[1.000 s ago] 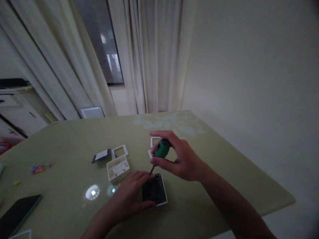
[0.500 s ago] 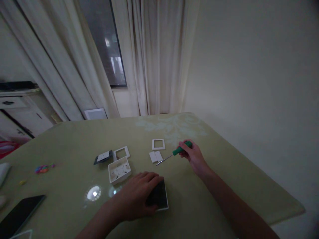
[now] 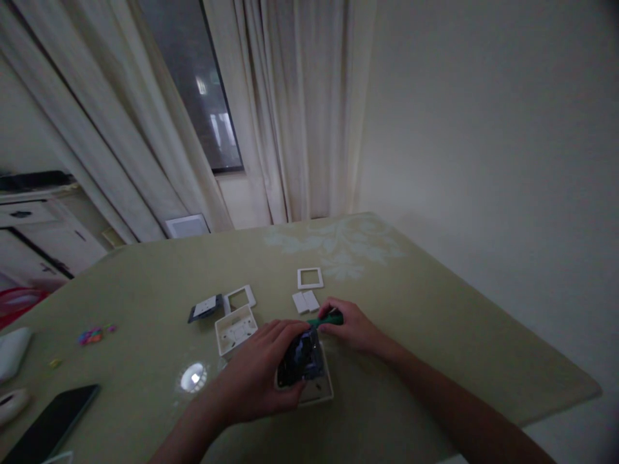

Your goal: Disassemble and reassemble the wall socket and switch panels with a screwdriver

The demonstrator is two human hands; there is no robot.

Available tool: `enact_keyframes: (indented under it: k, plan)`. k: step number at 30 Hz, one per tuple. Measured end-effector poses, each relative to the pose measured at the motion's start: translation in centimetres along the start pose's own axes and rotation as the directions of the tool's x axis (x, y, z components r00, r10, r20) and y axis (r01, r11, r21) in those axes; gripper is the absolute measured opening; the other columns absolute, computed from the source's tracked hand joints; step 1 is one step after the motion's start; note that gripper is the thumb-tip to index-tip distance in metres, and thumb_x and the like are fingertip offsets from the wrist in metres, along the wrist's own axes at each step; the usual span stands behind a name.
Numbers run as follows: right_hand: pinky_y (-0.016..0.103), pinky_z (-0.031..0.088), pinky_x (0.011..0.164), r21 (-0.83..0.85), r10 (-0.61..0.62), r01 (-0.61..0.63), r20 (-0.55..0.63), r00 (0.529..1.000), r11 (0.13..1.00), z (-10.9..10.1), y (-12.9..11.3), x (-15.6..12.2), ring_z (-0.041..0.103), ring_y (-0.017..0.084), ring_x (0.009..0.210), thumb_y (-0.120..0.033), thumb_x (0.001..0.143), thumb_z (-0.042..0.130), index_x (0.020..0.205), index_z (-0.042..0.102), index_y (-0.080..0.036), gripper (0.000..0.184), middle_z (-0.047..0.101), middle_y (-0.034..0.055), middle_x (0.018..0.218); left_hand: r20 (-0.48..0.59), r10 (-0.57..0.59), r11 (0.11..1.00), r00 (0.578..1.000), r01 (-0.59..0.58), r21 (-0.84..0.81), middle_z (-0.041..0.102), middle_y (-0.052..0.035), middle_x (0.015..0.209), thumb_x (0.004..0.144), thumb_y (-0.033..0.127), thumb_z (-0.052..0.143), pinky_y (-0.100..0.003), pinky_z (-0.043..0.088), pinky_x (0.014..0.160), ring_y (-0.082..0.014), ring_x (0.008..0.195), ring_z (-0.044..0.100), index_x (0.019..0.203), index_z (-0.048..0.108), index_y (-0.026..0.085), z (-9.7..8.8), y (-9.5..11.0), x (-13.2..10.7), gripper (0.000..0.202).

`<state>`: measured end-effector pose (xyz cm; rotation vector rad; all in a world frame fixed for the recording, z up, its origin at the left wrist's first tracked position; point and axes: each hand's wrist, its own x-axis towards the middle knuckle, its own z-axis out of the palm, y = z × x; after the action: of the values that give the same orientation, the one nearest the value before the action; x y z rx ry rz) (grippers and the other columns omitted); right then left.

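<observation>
My left hand [image 3: 261,370] is closed around a dark switch module [image 3: 302,357], tilted up over a white mounting box [image 3: 319,390] whose inside partly shows. In my right hand [image 3: 353,327] is a screwdriver by its green handle [image 3: 333,318]; its shaft points left at the module's upper edge, and the tip is hidden. Just beyond lie white rocker plates [image 3: 305,301] and a white square frame [image 3: 310,278]. Left of them stands a second white mounting box [image 3: 236,330], with another frame [image 3: 242,297] and a second switch module [image 3: 206,307] behind it.
A phone [image 3: 51,425] lies at the near left of the green-covered table [image 3: 159,277]. Small colourful pieces [image 3: 94,334] and a yellow bit [image 3: 55,363] are beyond it. White objects [image 3: 13,354] sit at the left edge. A wall [image 3: 483,161] borders the right side.
My left hand has raised and tilted the dark module from the box. My right hand has brought the screwdriver down and left, up against the module's far edge. The view has shifted slightly.
</observation>
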<state>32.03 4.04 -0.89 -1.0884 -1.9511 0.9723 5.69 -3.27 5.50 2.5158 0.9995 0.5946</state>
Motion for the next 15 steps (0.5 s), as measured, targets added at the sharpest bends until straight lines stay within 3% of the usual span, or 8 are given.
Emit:
enact_keyframes:
  k: [5, 8, 11, 15]
  plan:
    - [0.039, 0.051, 0.091, -0.133, -0.079, 0.085, 0.049, 0.996, 0.987, 1.1, 0.3, -0.4, 0.068, 0.026, 0.096, -0.021, 0.084, 0.078, 0.098, 0.073, -0.019, 0.015, 0.074, 0.0063, 0.1, -0.079, -0.031, 0.998, 0.996, 0.027, -0.05, 0.063, -0.0093, 0.147, 0.082, 0.021, 0.077, -0.05, 0.049, 0.113, -0.0338, 0.132, 0.061, 0.153, 0.041, 0.034, 0.2, -0.7, 0.6, 0.081]
    - [0.043, 0.052, 0.094, -0.18, -0.106, 0.115, 0.059, 0.993, 0.977, 1.0, 0.1, -0.5, 0.068, 0.027, 0.098, -0.025, 0.095, 0.069, 0.103, 0.072, -0.019, 0.011, 0.074, 0.0085, 0.104, -0.119, -0.035, 0.995, 0.992, 0.023, -0.101, 0.062, -0.0089, 0.148, 0.083, 0.019, 0.078, -0.049, 0.047, 0.116, -0.0334, 0.134, 0.06, 0.151, 0.044, 0.034, 0.3, -0.7, 1.1, 0.078]
    - [0.042, 0.054, 0.095, -0.131, -0.199, 0.195, -0.018, 0.98, 0.972, 0.5, -0.6, -0.6, 0.069, 0.026, 0.105, -0.037, 0.105, 0.059, 0.124, 0.068, -0.02, 0.027, 0.072, 0.0121, 0.118, -0.178, -0.06, 0.978, 0.982, 0.022, -0.208, 0.061, -0.0086, 0.149, 0.083, 0.018, 0.078, -0.049, 0.044, 0.118, -0.0332, 0.136, 0.059, 0.151, 0.047, 0.034, 0.6, -0.7, 1.7, 0.076]
    - [0.046, 0.054, 0.107, -0.07, -0.359, 0.353, -0.103, 0.928, 0.933, -0.1, -1.8, -1.0, 0.061, 0.029, 0.13, -0.044, 0.1, 0.07, 0.155, 0.045, -0.025, 0.063, 0.053, 0.0164, 0.151, -0.224, -0.222, 0.856, 0.949, 0.08, -0.511, 0.062, -0.0116, 0.149, 0.093, 0.024, 0.072, -0.05, 0.043, 0.117, -0.0336, 0.135, 0.059, 0.148, 0.053, 0.029, 1.5, -0.9, 2.8, 0.059]
